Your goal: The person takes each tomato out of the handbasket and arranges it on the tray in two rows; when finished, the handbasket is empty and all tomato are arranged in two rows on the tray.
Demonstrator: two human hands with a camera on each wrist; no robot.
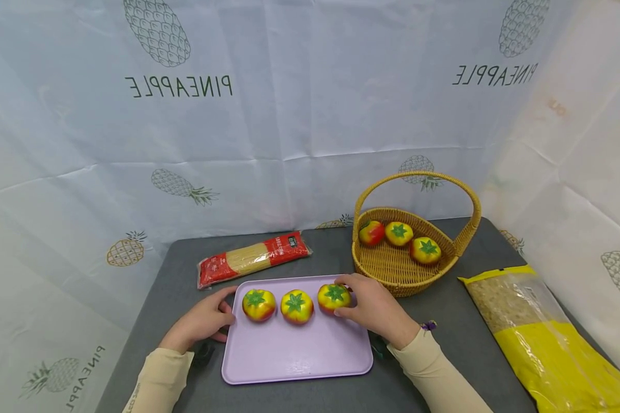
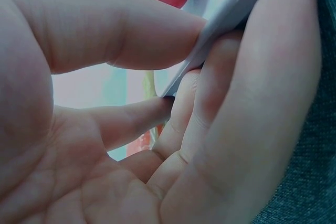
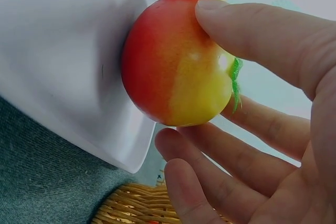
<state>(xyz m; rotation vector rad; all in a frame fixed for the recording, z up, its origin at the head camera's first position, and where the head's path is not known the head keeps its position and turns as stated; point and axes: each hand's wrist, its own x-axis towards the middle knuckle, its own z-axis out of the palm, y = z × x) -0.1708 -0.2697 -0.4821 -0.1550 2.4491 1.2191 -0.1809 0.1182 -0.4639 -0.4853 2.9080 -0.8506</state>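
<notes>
A row of three round red-and-yellow fruits with green star-shaped leaf tops lies on a lilac tray (image 1: 299, 361). My right hand (image 1: 374, 304) grips the rightmost fruit (image 1: 333, 298), thumb on one side and fingers on the other. In the right wrist view, that fruit (image 3: 178, 61) is against or very close to the tray surface. At the tray's left rim, my left hand (image 1: 204, 318) pinches the edge (image 2: 210, 38), its thumb on the upper side and fingers curled beneath. The middle fruit (image 1: 297, 306) and the left fruit (image 1: 259, 304) are untouched.
Behind the tray's right end stands a wicker basket (image 1: 387, 267) with a tall handle, holding three similar fruits. A red-ended pack of noodles (image 1: 253, 259) lies behind the tray. A yellow bag (image 1: 553, 338) is at the right. A pineapple-print curtain (image 1: 289, 115) backs the grey table.
</notes>
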